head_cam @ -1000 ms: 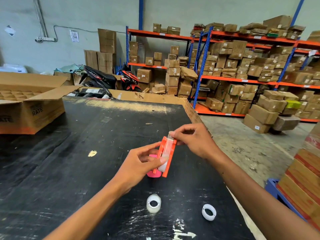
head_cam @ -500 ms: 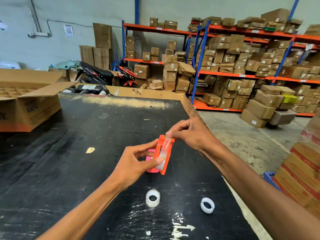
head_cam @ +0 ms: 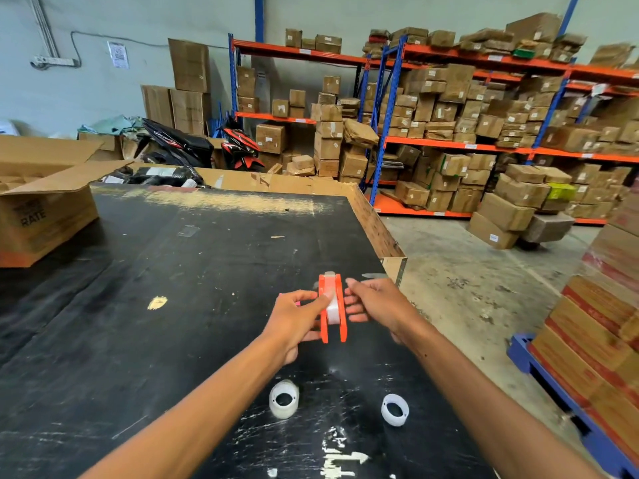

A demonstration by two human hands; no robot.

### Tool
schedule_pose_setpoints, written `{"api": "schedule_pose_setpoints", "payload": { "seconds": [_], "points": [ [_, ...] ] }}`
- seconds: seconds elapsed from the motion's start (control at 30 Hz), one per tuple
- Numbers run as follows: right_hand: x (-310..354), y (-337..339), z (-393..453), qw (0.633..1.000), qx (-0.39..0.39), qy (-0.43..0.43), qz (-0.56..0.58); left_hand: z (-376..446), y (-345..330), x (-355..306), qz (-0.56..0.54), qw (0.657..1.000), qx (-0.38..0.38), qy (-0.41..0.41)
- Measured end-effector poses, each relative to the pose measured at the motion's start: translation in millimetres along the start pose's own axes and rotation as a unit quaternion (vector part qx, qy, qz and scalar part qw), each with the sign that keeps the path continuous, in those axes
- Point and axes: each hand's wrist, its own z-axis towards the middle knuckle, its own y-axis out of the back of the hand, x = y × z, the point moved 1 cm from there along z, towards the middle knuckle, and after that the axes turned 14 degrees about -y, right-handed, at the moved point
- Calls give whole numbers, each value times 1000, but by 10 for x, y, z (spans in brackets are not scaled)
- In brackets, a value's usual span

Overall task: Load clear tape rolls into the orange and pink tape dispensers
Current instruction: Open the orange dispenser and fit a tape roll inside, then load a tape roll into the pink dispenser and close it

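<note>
The orange tape dispenser is held upright above the black table, with a clear tape roll seated between its side plates. My left hand grips it from the left, thumb across the roll. My right hand is just to its right, fingers spread, with the fingertips at the dispenser's right plate. Only a pink sliver of the pink dispenser shows behind my left hand. Two loose clear tape rolls lie nearer me, one on the left and one on the right.
An open cardboard box stands at the table's far left. The table's right edge drops to a concrete floor. Stacked boxes on a blue pallet stand close on the right. Shelving full of cartons lines the back.
My right hand has left the tape end at the dispenser's top and dropped beside its right plate. The dispenser has turned from tilted to upright, edge-on to me. The rolls on the table stayed put.
</note>
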Motion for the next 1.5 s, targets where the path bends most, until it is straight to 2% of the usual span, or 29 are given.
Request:
{"api": "schedule_pose_setpoints", "payload": {
  "seconds": [0.17,0.37,0.47,0.7,0.83,0.93,1.03,1.1,1.2,1.27,1.4,1.5],
  "points": [
    [-309,11,232,1000,-5,-28,-3,212,-285,309,60,997,-29,44],
    [-522,-23,477,999,8,-46,19,397,-384,514,132,989,-15,65],
    [-591,-52,565,999,9,-47,13,403,-391,529,177,982,-14,58],
    [-640,-74,566,999,15,-43,15,329,-374,456,207,978,-14,19],
    [-531,-25,568,996,-66,17,-62,253,-268,321,235,972,15,-9],
    [-283,-18,510,989,-102,77,-73,256,-70,175,281,957,-2,-68],
    [-35,-198,497,985,-87,113,-93,268,238,76,308,946,-22,-104],
    [48,-357,508,981,-63,126,-131,285,425,77,317,944,0,-94],
    [88,-608,517,965,3,111,-238,313,655,184,352,928,100,-72],
    [65,-749,530,937,44,84,-337,344,728,277,357,918,157,-73],
    [78,-932,534,905,19,52,-421,381,804,447,382,901,160,-131],
    [151,-975,567,882,1,38,-470,380,825,535,428,871,160,-180]
  ]
}}
